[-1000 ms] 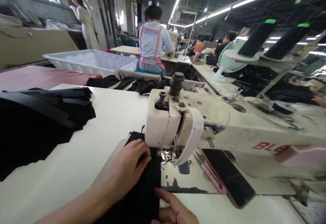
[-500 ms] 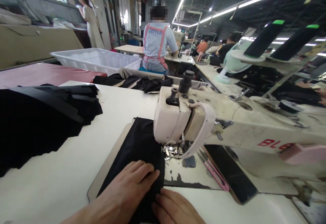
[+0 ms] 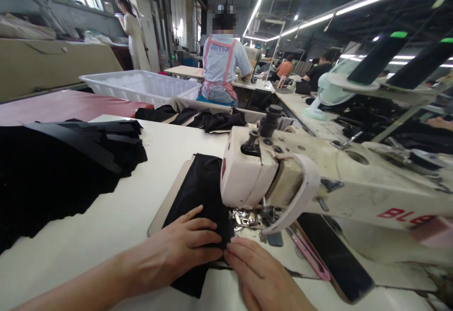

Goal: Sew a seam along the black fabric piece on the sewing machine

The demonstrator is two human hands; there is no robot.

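A black fabric piece (image 3: 203,183) lies on the white table, its right edge at the presser foot (image 3: 247,218) of the sewing machine (image 3: 255,169). Under its left side shows a beige panel (image 3: 171,197). My left hand (image 3: 180,245) rests flat on the fabric with fingers spread, its fingertips pointing right. My right hand (image 3: 260,271) lies at the fabric's right edge, just in front of the presser foot, fingers stretched out and side by side. The fingertips of both hands are close together.
Stacked black pieces (image 3: 56,174) lie at left; more black pieces (image 3: 222,120) lie behind the table. A phone (image 3: 336,259) and pink snips (image 3: 311,256) lie right of the needle. Beyond are a white bin (image 3: 141,84), a fan (image 3: 331,89), thread cones (image 3: 378,58) and a seated person (image 3: 221,65).
The black fabric and beige panel have moved away from me along the machine. My left hand has spread its fingers, and my right hand has moved up toward the presser foot. The view has shifted slightly.
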